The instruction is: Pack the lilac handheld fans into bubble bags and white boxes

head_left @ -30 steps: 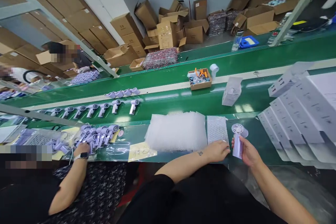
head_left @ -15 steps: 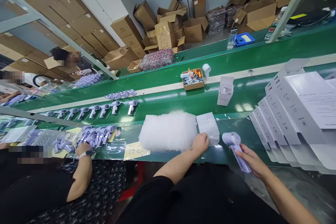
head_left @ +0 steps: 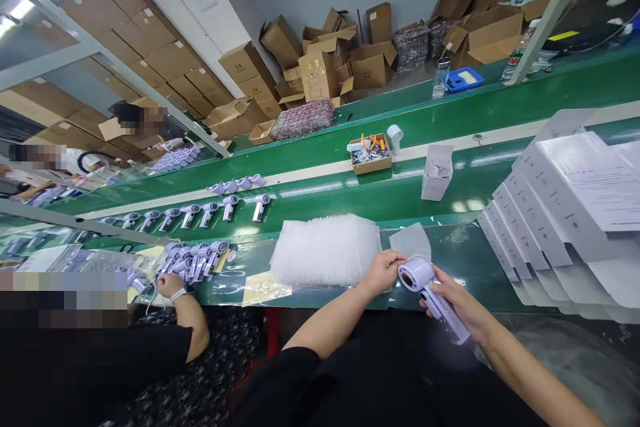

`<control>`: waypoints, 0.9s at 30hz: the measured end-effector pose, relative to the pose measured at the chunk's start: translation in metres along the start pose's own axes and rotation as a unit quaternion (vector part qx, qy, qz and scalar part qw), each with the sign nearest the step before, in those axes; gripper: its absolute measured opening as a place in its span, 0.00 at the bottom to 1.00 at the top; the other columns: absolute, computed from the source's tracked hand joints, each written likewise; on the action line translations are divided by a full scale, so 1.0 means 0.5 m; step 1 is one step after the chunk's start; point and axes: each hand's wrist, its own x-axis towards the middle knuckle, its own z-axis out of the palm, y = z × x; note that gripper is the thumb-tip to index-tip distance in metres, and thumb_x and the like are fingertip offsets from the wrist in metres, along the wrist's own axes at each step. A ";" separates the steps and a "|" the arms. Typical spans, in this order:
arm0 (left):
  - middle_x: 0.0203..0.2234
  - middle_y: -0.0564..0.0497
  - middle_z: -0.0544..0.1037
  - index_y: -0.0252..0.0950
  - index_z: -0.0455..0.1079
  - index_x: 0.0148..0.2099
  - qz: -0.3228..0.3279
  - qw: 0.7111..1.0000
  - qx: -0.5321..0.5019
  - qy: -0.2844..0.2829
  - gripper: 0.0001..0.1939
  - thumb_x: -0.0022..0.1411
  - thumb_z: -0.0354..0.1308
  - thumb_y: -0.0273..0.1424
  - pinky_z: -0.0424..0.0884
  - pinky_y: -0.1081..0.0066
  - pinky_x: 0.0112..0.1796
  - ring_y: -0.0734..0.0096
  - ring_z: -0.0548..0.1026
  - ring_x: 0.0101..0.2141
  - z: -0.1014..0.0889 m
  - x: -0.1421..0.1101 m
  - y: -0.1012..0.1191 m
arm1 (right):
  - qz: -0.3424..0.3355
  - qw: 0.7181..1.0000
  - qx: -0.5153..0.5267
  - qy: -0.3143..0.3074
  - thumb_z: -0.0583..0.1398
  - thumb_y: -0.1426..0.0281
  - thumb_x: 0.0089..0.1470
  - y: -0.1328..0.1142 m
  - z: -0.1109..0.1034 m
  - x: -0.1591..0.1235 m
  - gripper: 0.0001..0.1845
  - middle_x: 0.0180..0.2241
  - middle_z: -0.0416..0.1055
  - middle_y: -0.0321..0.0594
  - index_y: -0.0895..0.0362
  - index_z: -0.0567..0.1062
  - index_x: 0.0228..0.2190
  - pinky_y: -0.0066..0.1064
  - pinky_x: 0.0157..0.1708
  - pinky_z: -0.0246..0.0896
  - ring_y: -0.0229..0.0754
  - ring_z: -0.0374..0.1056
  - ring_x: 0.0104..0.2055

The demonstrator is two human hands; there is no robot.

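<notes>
Basically, main risk = a drop: the R hand (head_left: 461,303) has its fingers clamped on the glossy lilac plastic handheld fan (head_left: 438,309), tilted, w/ the handle end past the near edge of the green surface (head_left: 457,247) in this view, so a loose grip on smooth plastic could let it fall. The L hand (head_left: 383,271) has its fingertips bunched at the near edge of the translucent bubble-film bag (head_left: 414,240); can't make out if they pinch film or just touch it. The fan's head overlaps that edge in view, so poss. snag: if only a corner is held, the film could fold or crease. Also, the thick white stack of translucent sleeves (head_left: 325,252) sits just beside the L hand; a wrist bump could splay it. Leaning white card boxes (head_left: 540,213) nr the R hand: prob. lower risk.
</notes>
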 end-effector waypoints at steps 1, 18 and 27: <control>0.28 0.51 0.75 0.34 0.73 0.34 -0.001 1.000 -0.005 0.005 0.07 0.58 0.53 0.26 0.68 0.71 0.39 0.71 0.72 0.33 -0.003 -0.005 0.001 | 0.000 1.000 -0.006 0.008 0.63 0.63 0.47 0.000 0.001 0.001 0.39 0.29 0.73 0.37 0.49 0.53 0.57 0.31 0.27 0.67 0.43 0.72 0.30; 0.27 0.46 0.69 0.34 0.68 0.36 0.245 0.947 0.189 -0.085 0.10 0.59 0.45 0.25 0.65 0.65 0.38 0.64 0.67 0.34 -0.040 -0.063 0.074 | -0.076 0.989 0.004 0.127 0.66 0.61 0.42 0.062 0.060 -0.021 0.36 0.22 0.72 0.32 0.50 0.58 0.50 0.31 0.21 0.67 0.44 0.72 0.24; 0.31 0.43 0.69 0.34 0.68 0.42 0.261 0.928 0.214 -0.160 0.11 0.62 0.45 0.28 0.66 0.63 0.42 0.62 0.69 0.37 -0.058 -0.092 0.024 | -0.099 0.972 0.176 0.120 0.66 0.69 0.43 0.090 0.077 -0.025 0.22 0.25 0.73 0.33 0.51 0.63 0.40 0.28 0.20 0.68 0.42 0.73 0.25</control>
